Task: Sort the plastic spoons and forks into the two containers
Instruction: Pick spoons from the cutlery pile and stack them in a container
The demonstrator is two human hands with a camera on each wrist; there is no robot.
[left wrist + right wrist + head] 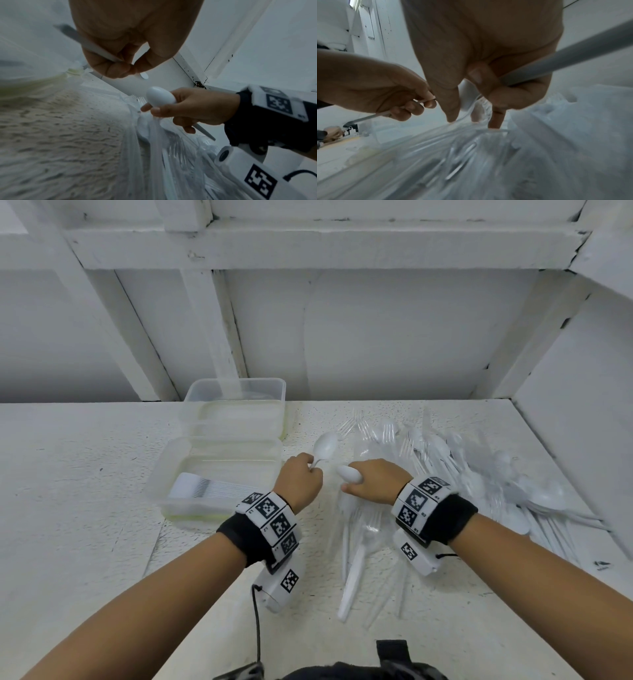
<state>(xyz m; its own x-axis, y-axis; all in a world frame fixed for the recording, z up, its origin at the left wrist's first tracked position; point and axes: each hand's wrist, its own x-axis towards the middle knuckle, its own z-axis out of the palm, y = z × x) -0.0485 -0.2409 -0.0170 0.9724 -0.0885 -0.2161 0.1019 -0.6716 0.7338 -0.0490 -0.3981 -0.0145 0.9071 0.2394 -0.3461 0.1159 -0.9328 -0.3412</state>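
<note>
Your biggest risk sits on the table [85, 474] to your right: the heap of clear forks and white spoons [462, 474] lies tangled over crinkled clear plastic wrap, and your right hand [373, 481] is reaching down into it with a finger stretched toward a clear fork [481, 108]. Pull one piece and I judge its tines may drag neighbours along, scattering them or sliding some off the right end of the table. The clear forks are hard to tell from the wrap, so you could pinch film instead of cutlery.

Next, the two containers [219, 474] stand at the far left, one behind the other, touching. The near one already holds a neat row of white pieces; whether they are forks or spoons I cannot tell for sure, so check before you drop, or a spoon may land in the wrong container.

Smaller again: each of your hands is already loaded. Your right hand is curled round a white spoon [349, 474], bowl sticking out to the left past the thumb, handle trailing out the back of the fist. Adding a fork to that grip could lever the spoon loose.

Your left hand [298, 481] hovers between the containers and the heap, wrist bent down, fingertips pinching the thin handle of a second spoon [325, 445] whose bowl points away from you. That pinch is light, and a knock against your right hand, which is just beside it, could twist the second spoon free
</note>
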